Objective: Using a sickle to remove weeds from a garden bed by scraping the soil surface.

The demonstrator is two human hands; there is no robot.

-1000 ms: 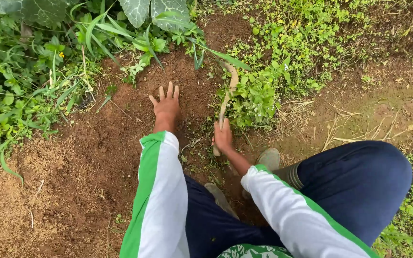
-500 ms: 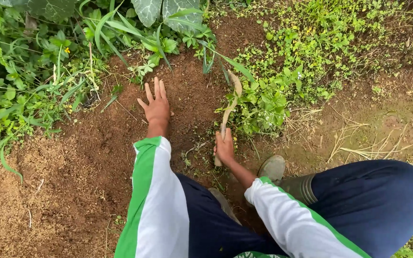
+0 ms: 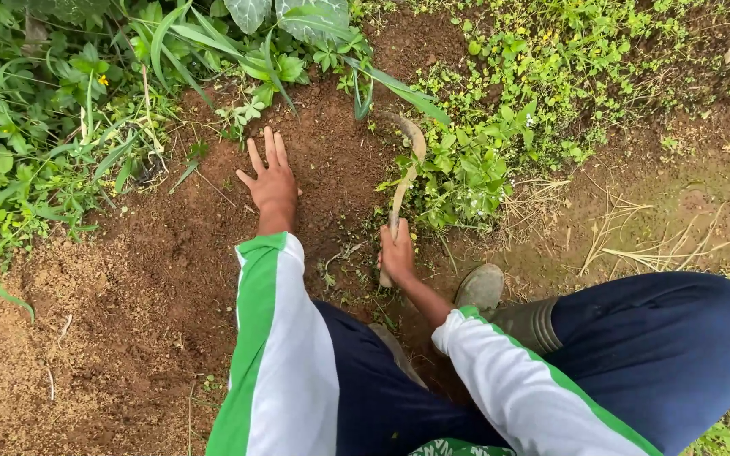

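Bare brown soil [image 3: 171,279] fills the ground, hemmed by green growth at the top and left.

The left hand [image 3: 269,181] lies flat on the soil, palm down, fingers spread wide and pointing up the frame toward the grass blades [image 3: 213,42] at the edge of the patch. It holds nothing; only earth is under it.

The right hand [image 3: 397,253] is closed in a fist around the wooden handle of a sickle [image 3: 403,181]. The butt of the handle sticks out just below the fist. The tool's long axis runs nearly straight up the frame, away from the person, leaning slightly right. Its blade curves at the far end, hooking over toward the left near the top, and lies against the left edge of a clump of weeds [image 3: 466,173], touching or just beside the leaves; which, I cannot tell.

Outward from the hands, white sleeves with green stripes cover both arms. A grey boot [image 3: 480,287] stands on the soil just right of the right wrist, below the weeds. Dark blue trousers cover the bent knee [image 3: 669,338] at the right. Dry straw [image 3: 635,236] lies on the ground beyond the knee.
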